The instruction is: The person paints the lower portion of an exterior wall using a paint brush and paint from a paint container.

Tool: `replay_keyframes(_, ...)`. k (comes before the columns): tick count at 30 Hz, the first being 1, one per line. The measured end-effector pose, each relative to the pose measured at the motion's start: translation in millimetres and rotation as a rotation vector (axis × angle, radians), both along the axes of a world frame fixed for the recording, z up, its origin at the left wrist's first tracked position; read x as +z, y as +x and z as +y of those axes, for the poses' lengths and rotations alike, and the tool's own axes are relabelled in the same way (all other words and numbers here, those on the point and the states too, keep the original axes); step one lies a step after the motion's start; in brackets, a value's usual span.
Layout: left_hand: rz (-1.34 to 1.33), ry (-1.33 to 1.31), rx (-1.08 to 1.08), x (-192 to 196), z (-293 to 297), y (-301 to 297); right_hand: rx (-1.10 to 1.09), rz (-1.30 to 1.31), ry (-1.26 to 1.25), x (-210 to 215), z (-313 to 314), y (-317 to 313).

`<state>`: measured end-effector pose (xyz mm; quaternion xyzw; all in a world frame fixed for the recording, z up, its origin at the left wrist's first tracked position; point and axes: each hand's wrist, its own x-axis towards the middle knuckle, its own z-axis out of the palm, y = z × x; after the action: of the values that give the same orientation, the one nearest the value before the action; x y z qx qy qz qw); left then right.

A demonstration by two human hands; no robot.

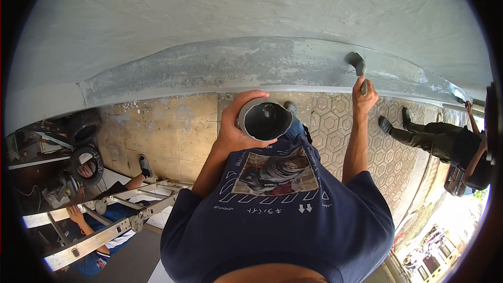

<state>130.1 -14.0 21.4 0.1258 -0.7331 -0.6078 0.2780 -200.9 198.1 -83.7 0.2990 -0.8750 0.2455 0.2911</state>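
Here we are with the left hand [230, 128] curled firmly around a round paint cup [285, 120], digits wrapping its upper and lower sides, the mouth facing up at the viewer and showing a dark, glossy inside. Take that cup as the clock's centre. Up at two o'clock, the right hand [365, 97] is closed around the handle of a paintbrush [358, 64], and the dark bristles are bent over against the grey band [220, 68] that curves across twelve o'clock, patchy and streaked along its length. Beyond the band spreads the pale, rough plaster wall [251, 5].

Straight down at six o'clock fills the wearer's navy T-shirt [262, 246], printed panel on the chest. Over at three, hexagonal paving [340, 126] runs out to a co-worker in dark clothes, a grey clog [385, 124] on one foot, one hand [468, 107] raised to the band's far end; what it grips is too small to tell.

Swing to eight o'clock: a metal ladder [99, 243] lies aslant, a second person in blue behind it with a hand [78, 215] on the rail. Near nine, black tyres [74, 165] sit beside yellowish floor tiles [173, 147].
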Motion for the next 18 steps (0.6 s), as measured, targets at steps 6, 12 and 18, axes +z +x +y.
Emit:
replay_keyframes(6,0.06,-0.033,-0.001,4.1,-16.7,13.4,0.304,-0.061,-0.027,-28.3,-92.1,103.4)
replay_keyframes(12,0.049,0.058,0.097,5.8,-22.8,34.7,0.692,-0.204,-0.116,-19.7,-181.2,175.2)
replay_keyframes(18,0.025,-0.011,0.106,11.0,-21.6,40.7,0.876,-0.322,-0.226,-11.4,-215.3,220.9)
